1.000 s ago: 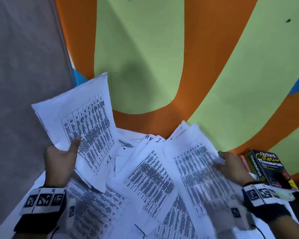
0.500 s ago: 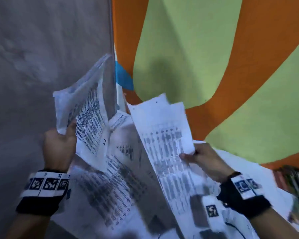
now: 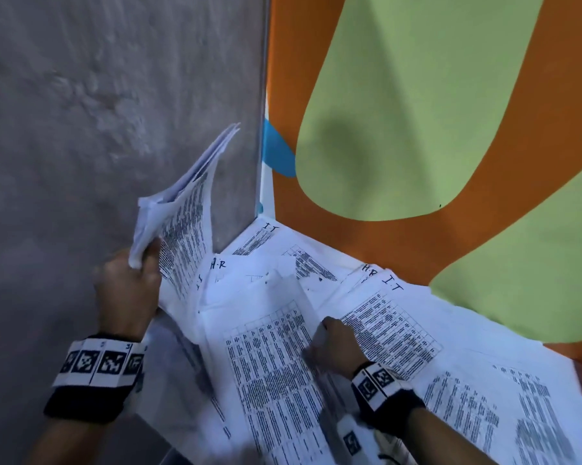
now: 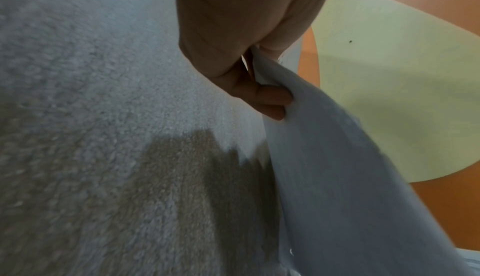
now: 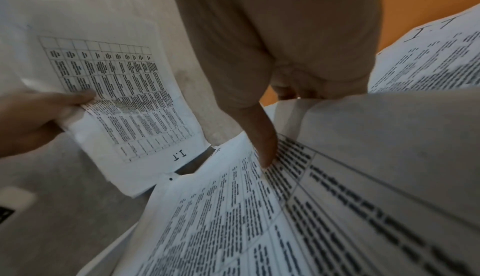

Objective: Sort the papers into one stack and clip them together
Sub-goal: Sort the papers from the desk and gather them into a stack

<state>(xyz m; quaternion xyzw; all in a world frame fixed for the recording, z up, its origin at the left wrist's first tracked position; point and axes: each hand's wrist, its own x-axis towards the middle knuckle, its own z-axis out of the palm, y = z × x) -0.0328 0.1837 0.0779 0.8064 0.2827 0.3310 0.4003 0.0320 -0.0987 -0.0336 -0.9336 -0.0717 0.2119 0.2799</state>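
My left hand (image 3: pixel 128 286) grips a thin stack of printed papers (image 3: pixel 185 209) by its lower corner and holds it upright at the left, off the table. In the left wrist view its fingers (image 4: pixel 262 98) curl round the white sheets (image 4: pixel 337 178). My right hand (image 3: pixel 333 344) pinches the right edge of one sheet with a printed table (image 3: pixel 272 364), low over the pile. Its thumb (image 5: pixel 262 149) lies on top of that sheet (image 5: pixel 221 219). The left hand's stack (image 5: pixel 124 106) shows beside it. Several loose printed sheets (image 3: pixel 390 327) lie spread and overlapping beneath.
A rough grey surface (image 3: pixel 81 129) fills the left. An orange and green patterned surface (image 3: pixel 417 129) lies beyond the papers. More loose sheets (image 3: pixel 517 414) reach to the right edge of the view. No clip is in view.
My right hand has lifted one sheet from the right of the pile and carried it left and down. The left hand's stack has turned upright. The view swung left and the book left the frame.
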